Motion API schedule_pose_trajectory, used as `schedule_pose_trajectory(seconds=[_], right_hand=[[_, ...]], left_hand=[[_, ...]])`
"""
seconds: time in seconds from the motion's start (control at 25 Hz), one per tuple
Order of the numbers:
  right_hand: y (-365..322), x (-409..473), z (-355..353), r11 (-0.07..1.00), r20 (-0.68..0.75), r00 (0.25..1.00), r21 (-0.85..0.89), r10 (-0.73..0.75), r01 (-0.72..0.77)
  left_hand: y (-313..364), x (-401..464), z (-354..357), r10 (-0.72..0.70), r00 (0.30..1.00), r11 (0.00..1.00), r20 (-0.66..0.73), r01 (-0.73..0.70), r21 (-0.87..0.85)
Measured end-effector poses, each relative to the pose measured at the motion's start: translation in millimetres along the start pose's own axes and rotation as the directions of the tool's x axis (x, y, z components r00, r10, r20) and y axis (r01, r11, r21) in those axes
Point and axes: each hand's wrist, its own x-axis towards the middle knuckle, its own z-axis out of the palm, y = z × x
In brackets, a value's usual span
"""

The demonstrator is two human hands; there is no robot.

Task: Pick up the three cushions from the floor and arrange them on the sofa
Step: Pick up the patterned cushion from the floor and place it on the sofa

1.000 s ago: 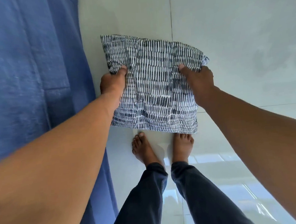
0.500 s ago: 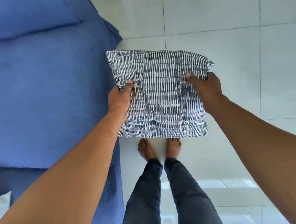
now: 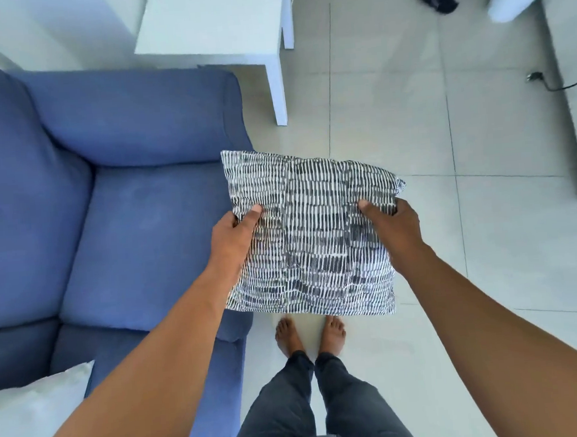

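Gripping the patterned cushion (image 3: 310, 237) with both hands, we hold it in the air above our bare feet (image 3: 310, 334), just beside the front right corner of the blue sofa (image 3: 132, 202). The left hand (image 3: 234, 237) is closed on the cushion's left edge, thumb on top, and the right hand (image 3: 392, 226) is closed on its right edge in the same manner. The cushion cover is white with dense rows of short dark dashes, darker in irregular patches, and the fabric is slightly creased. Count: one patterned cushion in hand, one white cushion (image 3: 38, 416) lying on the sofa at lower left, only part of it in view; a third cushion is not visible. The held cushion is roughly square, its broad face turned up toward the camera, its slightly longer axis running left to right between the hands, and its far edge sloping down toward the right. Its near edge hangs over the pale tiled floor (image 3: 470, 256). One white side table (image 3: 218, 22) stands beyond the sofa arm
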Motion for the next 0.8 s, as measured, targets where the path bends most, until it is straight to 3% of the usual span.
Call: schedule_pose_trajectory(seconds=[0.4,0.52,0.8], right_hand=[[-63.1,-55.2,-1.6,0.986,0.125,0.98,-0.043,-0.157,0.163],[-84.1,-52.0,19.3,0.98,0.157,0.969,-0.027,-0.19,0.197],[-153.9,-24.5,114.6,0.942,0.246,0.921,-0.07,-0.303,0.329]], left_hand=[[22.4,-64.2,-58.3,0.12,0.987,0.983,-0.105,-0.133,-0.125],[17.8,-48.8,-86.0,0.17,0.973,0.969,-0.159,-0.194,-0.152],[34.1,-3.9,-158.1,0.118,0.908,0.94,-0.403,-0.233,-0.25]])
